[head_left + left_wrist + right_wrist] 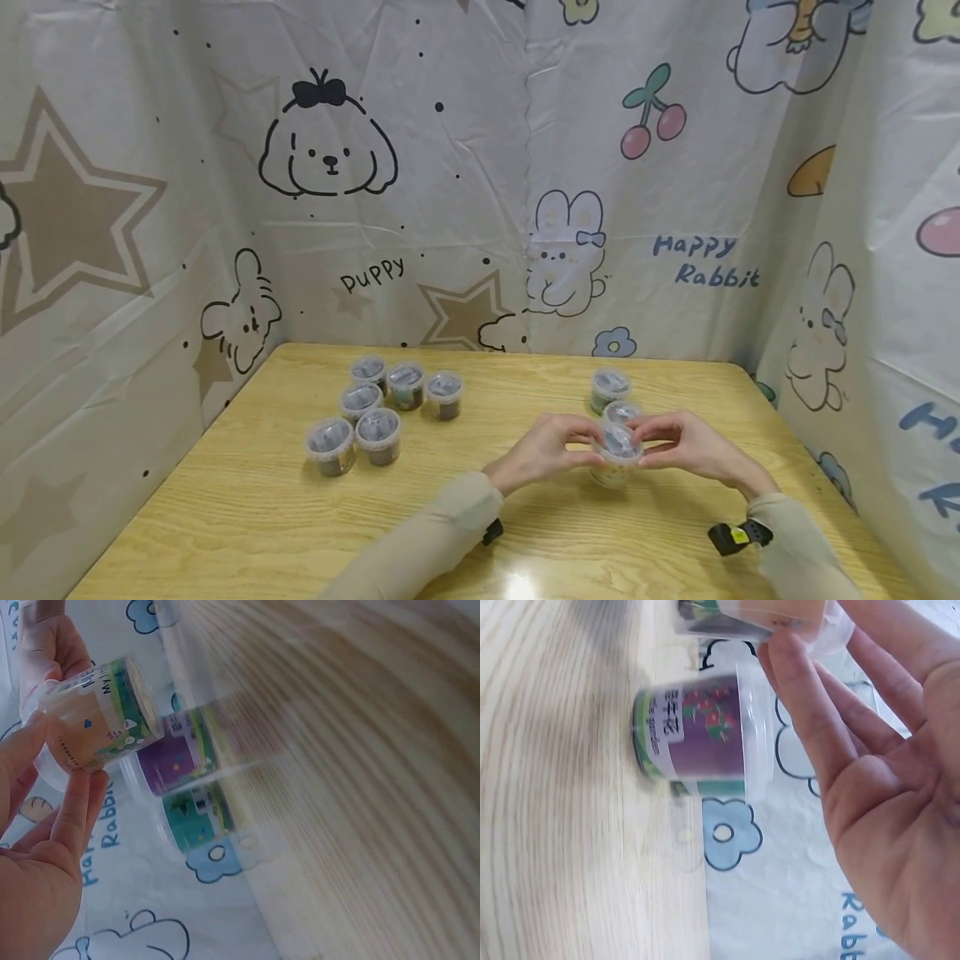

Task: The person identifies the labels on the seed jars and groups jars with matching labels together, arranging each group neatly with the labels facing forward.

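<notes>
Right hand (900,784) is holding an orange-labelled cup (787,616), partly out of frame. Purple-labelled cup (705,731) is standing on the wood-grain tabletop (570,847), wearing a translucent lid (758,735), mostly hiding a teal-labelled cup (718,787). White cloth (780,900) is hanging beyond, displaying a blue flower print (744,841).

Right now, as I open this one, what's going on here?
A person's left hand and right hand together hold a clear plastic cup with an orange label, apparently raised off the pale wooden table. Just beyond it stand a clear plastic cup with a purple label and, behind that, a clear plastic cup with a green label. Six more lidded plastic cups stand in a loose group on the table's left side.
</notes>
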Motion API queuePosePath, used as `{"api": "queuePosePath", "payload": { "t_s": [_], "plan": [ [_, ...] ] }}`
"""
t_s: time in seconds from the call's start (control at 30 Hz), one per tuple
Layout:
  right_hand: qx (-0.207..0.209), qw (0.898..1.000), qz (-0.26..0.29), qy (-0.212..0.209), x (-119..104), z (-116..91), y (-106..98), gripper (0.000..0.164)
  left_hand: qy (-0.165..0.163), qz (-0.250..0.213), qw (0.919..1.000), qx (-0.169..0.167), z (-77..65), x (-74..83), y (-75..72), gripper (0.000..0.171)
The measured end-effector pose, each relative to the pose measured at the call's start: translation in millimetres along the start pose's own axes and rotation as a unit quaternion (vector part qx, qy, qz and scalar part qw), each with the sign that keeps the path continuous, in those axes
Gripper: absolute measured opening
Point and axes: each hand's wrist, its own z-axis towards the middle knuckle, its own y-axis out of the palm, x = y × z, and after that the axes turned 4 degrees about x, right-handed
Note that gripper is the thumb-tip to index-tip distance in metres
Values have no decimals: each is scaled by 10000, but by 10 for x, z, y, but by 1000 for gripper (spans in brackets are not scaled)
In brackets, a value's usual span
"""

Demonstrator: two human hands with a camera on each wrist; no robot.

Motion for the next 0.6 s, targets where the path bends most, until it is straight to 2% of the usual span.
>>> {"api": "queuePosePath", "payload": {
  "t_s": [0.13, 0.37, 0.6],
  "plan": [
    [-65, 10000, -45, 12, 46, -69, -54, 25, 8, 289, 9995, -137, 44, 52, 62, 19],
    [-126, 9998, -149, 4, 127, -158, -138, 26, 27, 364, 9986, -378, 111, 79, 149, 17],
    [-238, 9994, -218, 98, 181, -201, -180, 26, 73, 634, 9968, -479, 153, 73, 227, 17]
  ]
}}
